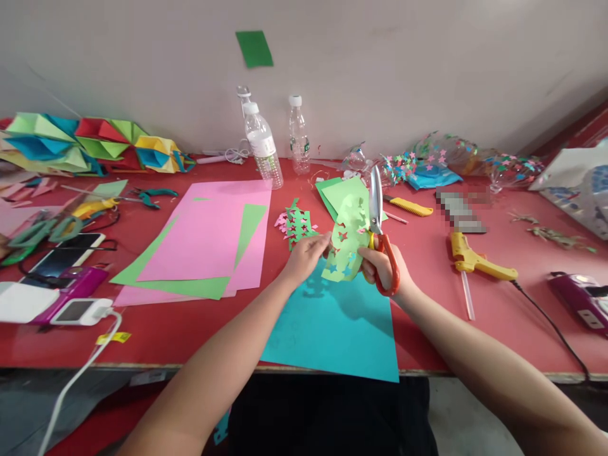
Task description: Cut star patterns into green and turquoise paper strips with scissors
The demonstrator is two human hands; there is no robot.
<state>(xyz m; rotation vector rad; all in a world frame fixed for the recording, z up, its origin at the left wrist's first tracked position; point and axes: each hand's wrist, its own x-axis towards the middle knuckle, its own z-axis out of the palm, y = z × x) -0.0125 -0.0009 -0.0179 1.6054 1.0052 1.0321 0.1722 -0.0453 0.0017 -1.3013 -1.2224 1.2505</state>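
Observation:
My left hand [306, 254] pinches the left edge of a light green paper strip [349, 244] punched with star-shaped holes, held upright above the table. My right hand [380, 269] is closed round the orange handles of a pair of scissors [377, 212], whose blades point up along the strip's right side. Below both hands a teal paper sheet [335, 329] lies flat and overhangs the red table's [475, 335] front edge. A darker green punched strip [298, 225] with pink star cut-outs rests just left of the hands.
Pink and green sheets [204, 244] lie at left, near phones and a charger [71, 297]. Two water bottles [263, 149] stand at the back. A yellow glue gun [475, 259], a yellow cutter [411, 206], folded paper shapes [95, 145] and star-filled plastic [451, 158] surround the work spot.

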